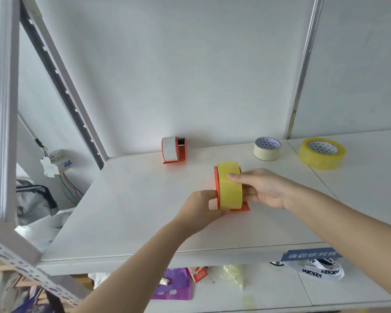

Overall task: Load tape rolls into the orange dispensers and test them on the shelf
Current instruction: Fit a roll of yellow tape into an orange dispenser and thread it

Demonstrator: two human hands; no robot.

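An orange dispenser [243, 208] stands on the white shelf [133, 199] with a yellow tape roll [229, 186] seated in it. My right hand [262, 188] grips the roll, thumb on top and fingers behind the dispenser's right side. My left hand [201, 207] pinches the dispenser's lower left edge. A second orange dispenser [181, 152] holding a white tape roll [170, 148] stands farther back by the wall. Two loose rolls lie at the back right: a cream roll [266, 149] and a clear yellow roll [322, 153].
Grey metal shelf uprights [7, 109] rise on the left, with wiring and a breaker [54, 163] behind. A lower shelf holds a purple bag [176, 285], a red packet [198, 274] and a printed ribbon [318, 271]. A blue label [312, 254] sticks on the shelf's front edge.
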